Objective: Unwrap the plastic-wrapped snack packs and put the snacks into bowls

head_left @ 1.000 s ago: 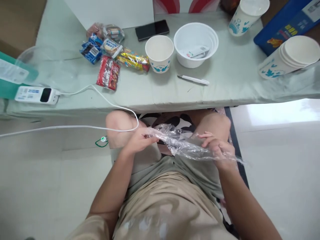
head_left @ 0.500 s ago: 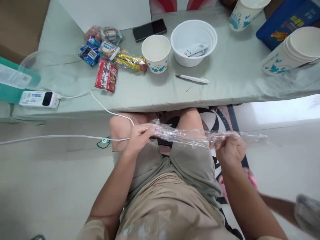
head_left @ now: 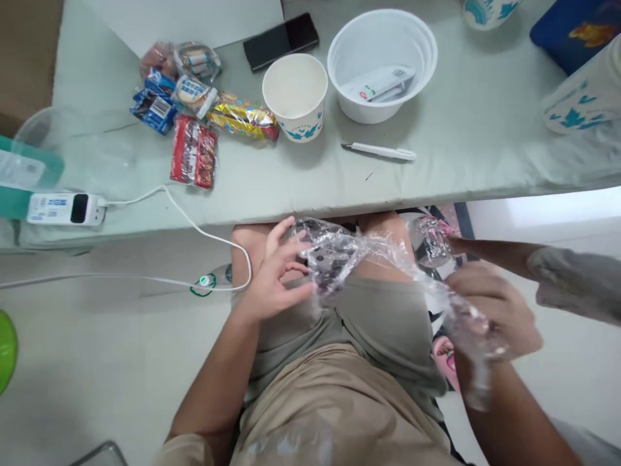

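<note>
A long, crinkled strip of clear plastic wrap [head_left: 334,252] stretches over my lap, twisted narrow in the middle. At its left end, my left hand [head_left: 279,278] has its fingers spread, with the film against the fingertips. The other end is bunched in my right hand [head_left: 499,307], whose fingers are curled round it and smeared by motion. A loose tail of film hangs below that hand. On the table in front stand a paper cup [head_left: 295,97] and a white plastic bowl [head_left: 383,29] with small packets inside. A white utility knife [head_left: 381,152] lies before them.
Snack packets [head_left: 194,152] and a black phone [head_left: 281,42] lie on the table [head_left: 272,188]. A white cable [head_left: 204,232] runs from a power bank [head_left: 65,209] past my left knee. Another person's arm [head_left: 499,249] reaches in from the right. Stacked paper cups [head_left: 587,97] are at right.
My left hand has opened from its pinch on the plastic wrap. The right hand has moved right and down, bunching the film. Another person's arm has moved up beside my right hand.
</note>
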Action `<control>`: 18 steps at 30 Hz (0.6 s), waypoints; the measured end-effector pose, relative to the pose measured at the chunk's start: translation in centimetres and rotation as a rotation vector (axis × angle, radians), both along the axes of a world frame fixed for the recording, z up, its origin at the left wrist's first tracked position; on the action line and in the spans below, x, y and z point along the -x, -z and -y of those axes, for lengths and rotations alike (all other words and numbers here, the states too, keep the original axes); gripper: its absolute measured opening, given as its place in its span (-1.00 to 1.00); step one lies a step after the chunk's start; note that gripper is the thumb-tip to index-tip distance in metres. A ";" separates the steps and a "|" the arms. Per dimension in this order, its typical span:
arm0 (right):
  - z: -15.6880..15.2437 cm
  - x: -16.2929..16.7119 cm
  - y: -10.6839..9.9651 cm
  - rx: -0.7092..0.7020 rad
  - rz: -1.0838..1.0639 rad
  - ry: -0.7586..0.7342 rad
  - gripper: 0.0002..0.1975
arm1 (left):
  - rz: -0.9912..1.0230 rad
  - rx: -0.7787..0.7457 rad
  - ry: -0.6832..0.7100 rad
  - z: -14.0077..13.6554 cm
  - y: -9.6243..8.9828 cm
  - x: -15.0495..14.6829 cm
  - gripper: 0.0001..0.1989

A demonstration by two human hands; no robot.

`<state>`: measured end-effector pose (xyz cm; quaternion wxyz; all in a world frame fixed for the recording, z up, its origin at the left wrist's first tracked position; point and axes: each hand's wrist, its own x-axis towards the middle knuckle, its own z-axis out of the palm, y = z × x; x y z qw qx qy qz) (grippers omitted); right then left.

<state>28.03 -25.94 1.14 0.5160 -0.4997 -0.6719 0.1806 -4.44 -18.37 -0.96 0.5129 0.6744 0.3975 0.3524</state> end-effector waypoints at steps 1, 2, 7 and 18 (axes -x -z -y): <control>0.7 0.2 0.3 -0.051 0.042 -0.038 -0.68 | -0.026 -0.011 0.018 0.5 0.6 0.2 -0.61; 1.3 0.4 0.6 -0.109 0.064 -0.055 -0.69 | -0.051 -0.023 0.025 1.0 1.1 0.3 -0.77; 3.9 1.1 3.2 0.170 0.117 -0.093 -0.63 | -0.246 -0.068 0.026 2.8 2.4 0.3 -0.87; 6.7 1.3 7.3 0.732 -0.086 0.492 -0.78 | -0.197 0.683 -0.114 3.3 3.7 -1.4 -0.71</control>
